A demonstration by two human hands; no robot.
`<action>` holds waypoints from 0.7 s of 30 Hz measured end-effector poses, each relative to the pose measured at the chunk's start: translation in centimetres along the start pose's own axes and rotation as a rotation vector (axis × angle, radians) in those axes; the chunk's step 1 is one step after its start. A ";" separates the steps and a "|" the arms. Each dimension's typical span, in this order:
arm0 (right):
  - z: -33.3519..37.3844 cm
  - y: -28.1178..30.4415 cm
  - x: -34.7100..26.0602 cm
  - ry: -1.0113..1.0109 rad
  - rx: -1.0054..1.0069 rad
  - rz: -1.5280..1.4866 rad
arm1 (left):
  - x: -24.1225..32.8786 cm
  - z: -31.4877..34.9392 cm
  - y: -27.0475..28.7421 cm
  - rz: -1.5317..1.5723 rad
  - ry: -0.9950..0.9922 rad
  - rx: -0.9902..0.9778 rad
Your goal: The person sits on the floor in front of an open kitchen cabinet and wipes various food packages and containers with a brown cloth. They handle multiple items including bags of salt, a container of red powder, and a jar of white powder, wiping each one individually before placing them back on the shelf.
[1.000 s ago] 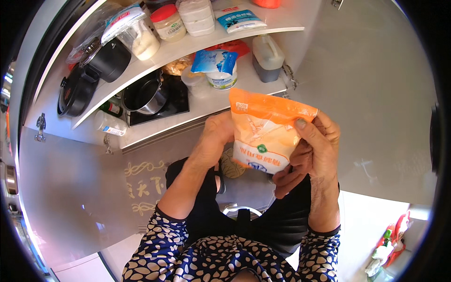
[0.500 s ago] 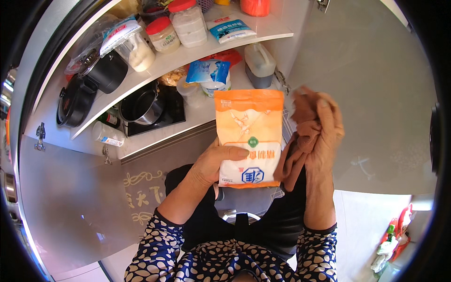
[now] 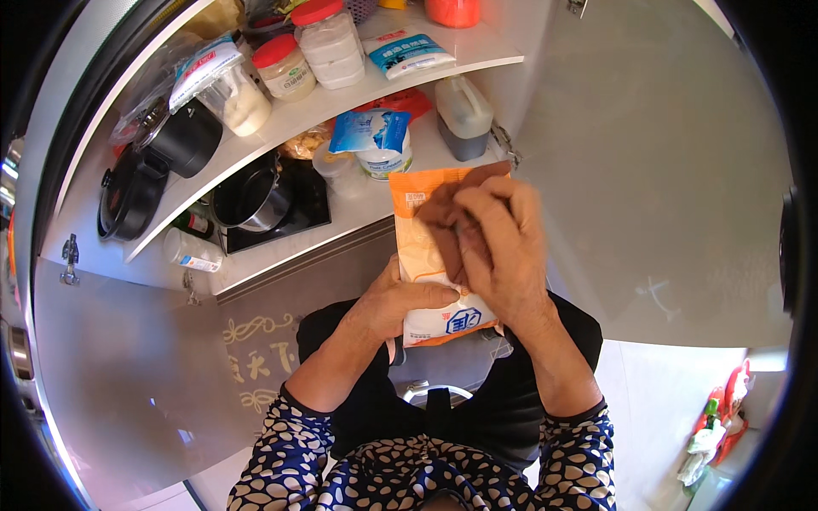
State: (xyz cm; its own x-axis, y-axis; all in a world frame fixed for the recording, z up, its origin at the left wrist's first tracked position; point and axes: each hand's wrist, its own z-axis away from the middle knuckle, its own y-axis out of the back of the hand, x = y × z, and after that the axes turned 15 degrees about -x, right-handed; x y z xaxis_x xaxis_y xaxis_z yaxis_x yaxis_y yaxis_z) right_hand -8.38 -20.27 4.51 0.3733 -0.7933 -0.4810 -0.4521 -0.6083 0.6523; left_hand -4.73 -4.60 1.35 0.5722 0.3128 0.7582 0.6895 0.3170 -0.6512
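The fingers of the right hand (image 3: 503, 243) were bunched, pinching a brown cloth (image 3: 441, 213) against the front of an orange-and-white bag (image 3: 416, 260). The left hand (image 3: 383, 302) gripped the bag low on its left side, thumb laid across the face; its other fingers were mostly hidden behind. The bag was held in the air above the person's lap, in front of an open cabinet.

Half a second earlier the cloth had dangled at the bag's right edge; now it lay over the upper face, bringing both hands onto the same thing, with the left apparently steadying while the right rubbed or pressed.

The cloth looked soft and limp, gathered in loose folds. The bag was a plump rectangle of smooth, faintly glossy film, with a flat sealed strip along its top.

Beyond, on the lower shelf, stood a shiny steel pot (image 3: 264, 209), a round tub (image 3: 385, 163) under a crinkled blue packet (image 3: 369, 131), and a translucent jug (image 3: 465, 119) of dark liquid. Above them stood two clear jars with red lids (image 3: 317, 11). A smooth grey door (image 3: 656, 187) hung open at right.
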 end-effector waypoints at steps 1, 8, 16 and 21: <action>-0.1 0.1 0.5 -0.022 0.045 0.028 | 0.0 -0.1 -0.2 0.024 0.011 -0.006; 0.4 2.7 3.2 -0.610 0.050 -0.835 | 1.1 -0.1 0.4 0.101 -0.079 0.197; 0.8 2.8 3.8 -0.637 -0.338 -0.673 | 1.5 1.1 2.4 0.426 -0.117 0.065; 0.5 1.8 4.0 -0.303 -0.491 -0.684 | 1.2 1.6 2.9 0.494 -0.062 0.022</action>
State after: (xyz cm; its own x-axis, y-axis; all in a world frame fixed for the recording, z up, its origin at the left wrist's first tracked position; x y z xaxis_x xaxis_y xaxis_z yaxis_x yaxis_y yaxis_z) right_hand -8.15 -24.52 3.47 0.1729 -0.2760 -0.9455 0.2150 -0.9262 0.3097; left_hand -2.71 -1.84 0.33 0.8004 0.4827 0.3554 0.3326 0.1357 -0.9333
